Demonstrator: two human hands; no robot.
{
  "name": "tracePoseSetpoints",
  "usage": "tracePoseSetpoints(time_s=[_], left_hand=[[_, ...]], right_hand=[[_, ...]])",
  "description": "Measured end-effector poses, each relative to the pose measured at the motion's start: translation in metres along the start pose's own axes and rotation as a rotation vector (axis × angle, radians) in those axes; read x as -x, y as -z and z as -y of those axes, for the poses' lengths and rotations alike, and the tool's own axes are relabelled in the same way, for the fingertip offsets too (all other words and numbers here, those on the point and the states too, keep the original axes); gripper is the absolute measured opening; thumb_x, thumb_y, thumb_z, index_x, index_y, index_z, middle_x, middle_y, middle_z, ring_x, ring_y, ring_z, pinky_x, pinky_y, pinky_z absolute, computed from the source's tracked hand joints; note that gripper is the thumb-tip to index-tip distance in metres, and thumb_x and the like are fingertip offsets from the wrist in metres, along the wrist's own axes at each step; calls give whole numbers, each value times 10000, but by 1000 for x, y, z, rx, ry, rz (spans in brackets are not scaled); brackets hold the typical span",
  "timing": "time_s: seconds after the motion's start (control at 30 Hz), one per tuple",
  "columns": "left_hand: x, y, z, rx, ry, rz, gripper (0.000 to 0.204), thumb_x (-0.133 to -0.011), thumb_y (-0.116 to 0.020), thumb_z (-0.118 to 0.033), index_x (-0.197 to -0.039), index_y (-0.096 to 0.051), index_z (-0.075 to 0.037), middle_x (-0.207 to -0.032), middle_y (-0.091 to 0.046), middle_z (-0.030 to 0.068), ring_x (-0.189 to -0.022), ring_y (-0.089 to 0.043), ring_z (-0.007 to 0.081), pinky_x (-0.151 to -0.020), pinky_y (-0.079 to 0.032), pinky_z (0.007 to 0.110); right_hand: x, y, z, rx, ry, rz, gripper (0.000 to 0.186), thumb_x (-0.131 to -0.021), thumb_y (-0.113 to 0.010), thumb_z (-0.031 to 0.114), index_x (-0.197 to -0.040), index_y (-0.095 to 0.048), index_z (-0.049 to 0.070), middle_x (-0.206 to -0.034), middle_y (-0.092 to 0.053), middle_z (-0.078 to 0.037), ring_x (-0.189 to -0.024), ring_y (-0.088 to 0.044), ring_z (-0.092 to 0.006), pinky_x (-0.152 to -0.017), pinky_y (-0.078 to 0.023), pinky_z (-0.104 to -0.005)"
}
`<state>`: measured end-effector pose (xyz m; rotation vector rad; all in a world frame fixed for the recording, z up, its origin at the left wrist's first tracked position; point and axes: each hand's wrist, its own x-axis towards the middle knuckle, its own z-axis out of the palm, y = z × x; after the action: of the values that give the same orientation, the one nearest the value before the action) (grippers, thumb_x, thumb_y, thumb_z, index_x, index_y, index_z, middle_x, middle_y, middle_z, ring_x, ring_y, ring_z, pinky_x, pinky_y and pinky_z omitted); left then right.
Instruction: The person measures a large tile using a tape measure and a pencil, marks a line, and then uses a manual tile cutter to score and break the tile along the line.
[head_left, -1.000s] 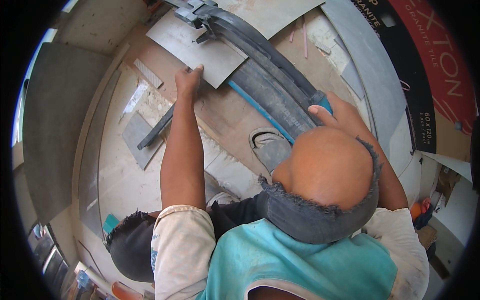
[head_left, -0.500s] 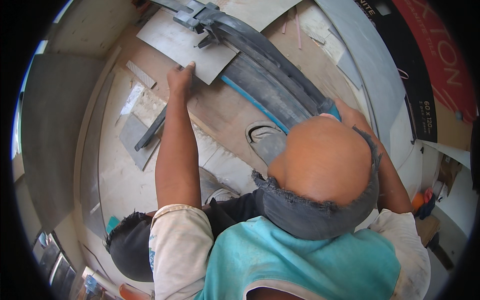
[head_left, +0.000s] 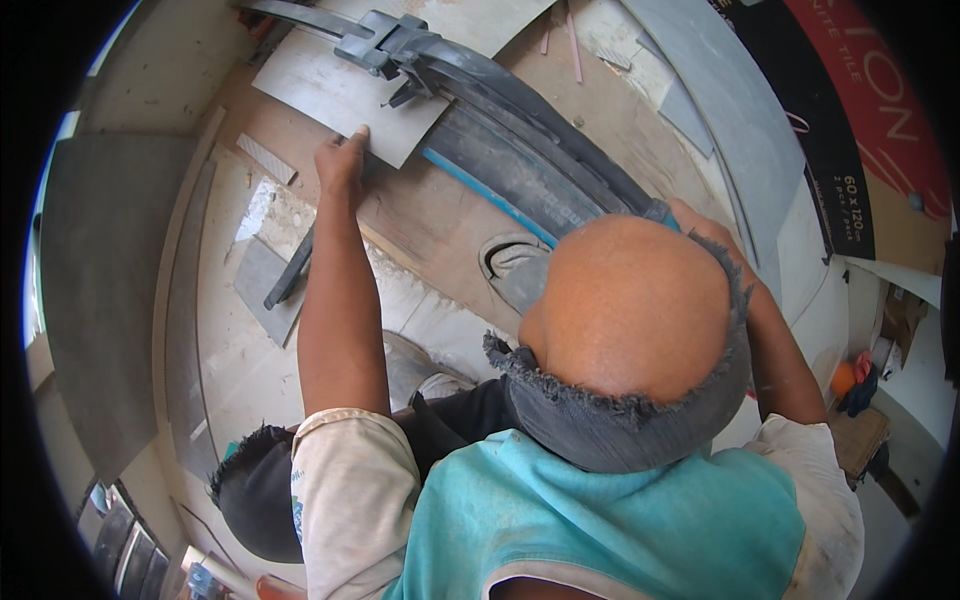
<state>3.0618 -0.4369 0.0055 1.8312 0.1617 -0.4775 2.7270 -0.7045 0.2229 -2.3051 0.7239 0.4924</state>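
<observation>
A long manual tile cutter (head_left: 500,165) with a dark bed, a blue edge and a rail lies slantwise on a wooden board. Its dark carriage (head_left: 385,42) sits on the rail near the far end, over a light grey tile (head_left: 340,95). My left hand (head_left: 342,165) grips the tile's near edge, the thumb on top and the other fingers out of sight beneath. At the cutter's near right end my right hand (head_left: 705,222) is closed around the blue-tipped part. A head in the foreground hides some of its fingers.
Left of the board lie a dark bar (head_left: 288,270), a grey tile offcut (head_left: 262,290) and a striped strip (head_left: 266,158). Large grey panels (head_left: 110,260) lean at the left. A red and black carton (head_left: 850,110) stands at the right. A dark-haired head (head_left: 260,495) is at lower left.
The view has shifted slightly, so the cutter and tile sit a little further left in it. Both hands keep their holds; the carriage stays over the tile.
</observation>
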Motion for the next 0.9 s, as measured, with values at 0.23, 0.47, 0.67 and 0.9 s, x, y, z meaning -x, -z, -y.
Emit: tracePoseSetpoints(time_s=[0.23,0.47,0.67,0.9], left_hand=[[3,-2,-4,12,-2,12,352,-813,-721,-143,-1035,-625,111,-861,-660,103,-713,-593,148,-651,-470,271],[-13,5,13,26,-19,15,406,-811,-725,-147,-1086,-610,128,-909,-671,129,-749,-610,158,-683,-481,274],[-6,1,5,32,-14,24,402,-810,-727,-147,-1081,-614,129,-908,-672,126,-751,-610,156,-686,-482,274],[-2,2,-1,13,10,18,382,-812,-724,-137,-1074,-619,120,-905,-672,117,-733,-605,149,-678,-478,268]], right_hand=[[7,0,-15,-24,35,-19,271,-860,-580,160,-1056,-497,-7,-922,-589,-294,-905,-559,-476,-763,-437,-470],[13,0,-18,-56,106,-30,241,-883,-583,153,-1032,-492,-13,-859,-584,-278,-860,-561,-459,-730,-436,-458],[14,3,-18,-30,99,-25,262,-893,-589,190,-1020,-489,-16,-853,-580,-274,-850,-558,-460,-720,-437,-450],[13,-1,-20,-57,62,-20,281,-897,-590,214,-1011,-485,-20,-852,-581,-272,-853,-565,-452,-721,-439,-449]])
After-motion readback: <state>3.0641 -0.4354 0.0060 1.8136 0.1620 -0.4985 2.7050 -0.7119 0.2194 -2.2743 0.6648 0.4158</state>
